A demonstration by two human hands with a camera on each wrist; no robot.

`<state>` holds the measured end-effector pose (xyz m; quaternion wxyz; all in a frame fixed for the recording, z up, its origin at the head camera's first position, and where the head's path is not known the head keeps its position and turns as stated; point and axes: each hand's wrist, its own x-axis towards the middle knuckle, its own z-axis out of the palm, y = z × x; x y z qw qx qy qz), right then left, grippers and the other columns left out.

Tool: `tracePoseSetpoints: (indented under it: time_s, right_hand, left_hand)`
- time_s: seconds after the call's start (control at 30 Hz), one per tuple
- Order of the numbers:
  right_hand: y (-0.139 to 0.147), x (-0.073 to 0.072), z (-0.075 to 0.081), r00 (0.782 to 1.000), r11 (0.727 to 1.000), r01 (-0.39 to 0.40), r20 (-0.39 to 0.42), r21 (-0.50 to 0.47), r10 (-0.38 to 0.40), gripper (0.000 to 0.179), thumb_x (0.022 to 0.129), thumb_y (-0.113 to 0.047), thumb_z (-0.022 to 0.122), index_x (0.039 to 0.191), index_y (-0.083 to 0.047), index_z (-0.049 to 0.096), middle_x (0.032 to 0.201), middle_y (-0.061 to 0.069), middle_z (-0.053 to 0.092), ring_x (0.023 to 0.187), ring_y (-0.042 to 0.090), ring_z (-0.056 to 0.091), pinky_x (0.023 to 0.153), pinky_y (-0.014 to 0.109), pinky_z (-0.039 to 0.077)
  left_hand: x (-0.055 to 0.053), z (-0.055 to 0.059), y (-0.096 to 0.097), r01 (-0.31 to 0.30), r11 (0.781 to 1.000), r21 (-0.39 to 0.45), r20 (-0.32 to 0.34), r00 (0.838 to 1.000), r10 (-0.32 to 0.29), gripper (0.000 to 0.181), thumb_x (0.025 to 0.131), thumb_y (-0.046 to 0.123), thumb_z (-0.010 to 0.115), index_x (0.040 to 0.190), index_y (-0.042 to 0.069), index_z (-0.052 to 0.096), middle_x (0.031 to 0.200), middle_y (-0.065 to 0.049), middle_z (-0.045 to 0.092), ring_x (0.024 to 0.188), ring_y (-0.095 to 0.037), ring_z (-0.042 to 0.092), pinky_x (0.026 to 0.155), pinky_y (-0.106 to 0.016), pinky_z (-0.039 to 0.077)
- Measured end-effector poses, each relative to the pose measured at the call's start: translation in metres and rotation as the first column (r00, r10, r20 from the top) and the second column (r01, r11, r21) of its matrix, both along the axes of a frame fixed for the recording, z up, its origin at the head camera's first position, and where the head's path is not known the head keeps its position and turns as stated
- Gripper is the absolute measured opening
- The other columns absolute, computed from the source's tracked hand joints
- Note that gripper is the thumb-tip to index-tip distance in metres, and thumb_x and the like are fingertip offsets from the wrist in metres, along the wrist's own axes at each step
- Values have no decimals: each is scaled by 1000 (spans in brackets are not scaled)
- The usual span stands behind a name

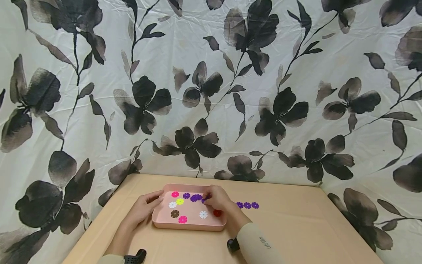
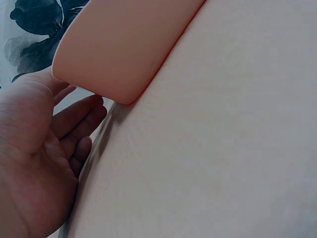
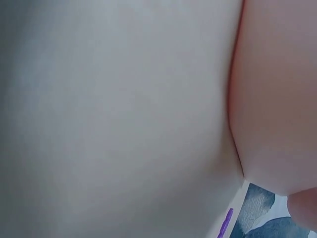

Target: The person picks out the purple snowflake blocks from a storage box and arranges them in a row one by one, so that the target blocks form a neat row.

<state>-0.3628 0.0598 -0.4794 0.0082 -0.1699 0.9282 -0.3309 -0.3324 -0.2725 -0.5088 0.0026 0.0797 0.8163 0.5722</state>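
A shallow pink tray (image 1: 188,226) holds small flower-shaped pieces in several colours. My left hand (image 1: 145,207) holds the tray at its left rim, with thumb and index finger at the edge. In the left wrist view the fingers (image 2: 81,119) bend loosely beside the tray's corner (image 2: 114,59). Over the tray's right part, my right hand (image 1: 217,198) has its fingertips brought together on a purple flower piece (image 1: 204,201), partly hidden beneath them. Other purple flowers (image 1: 196,198) lie just left of those fingertips.
Three purple flowers (image 1: 247,205) sit in a row on the table (image 1: 290,227), right of the tray. Inside the tray also lie pink, white, yellow, brown and red flowers, such as the brown flower (image 1: 174,213). A floral cloth (image 1: 211,110) hangs behind the table.
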Motion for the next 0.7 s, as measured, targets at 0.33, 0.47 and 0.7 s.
tracePoseSetpoints:
  time_s: [0.33, 0.47, 0.7]
  right_hand:
    - [8, 2, 1, 999, 994, -4, 49, -111, 10, 7, 88, -5, 82, 93, -11, 81, 90, 1, 69, 81, 16, 60, 68, 24, 56]
    - [14, 4, 1, 997, 977, -3, 80, -213, 20, 9, 89, -5, 81, 98, -6, 81, 93, 2, 71, 79, 17, 62, 64, 25, 57]
    - [30, 14, 7, 998, 960, 39, 67, -277, -21, 19, 90, -8, 80, 110, -7, 81, 100, -1, 70, 91, 19, 63, 78, 26, 59]
  left_hand:
    - [2, 0, -1, -2, 1000, -9, 0, 1000, 2, 51, 104, 33, 66, 148, 9, 59, 152, -15, 57, 148, -35, 47, 121, -51, 39]
    - [3, 1, 0, -4, 1000, -14, 2, 1000, 4, 51, 104, 33, 66, 148, 9, 59, 153, -15, 56, 148, -35, 46, 122, -51, 38]
    - [3, 2, 0, -4, 1000, -18, 1, 1000, 4, 52, 104, 33, 66, 149, 9, 58, 153, -15, 56, 148, -35, 46, 122, -51, 39]
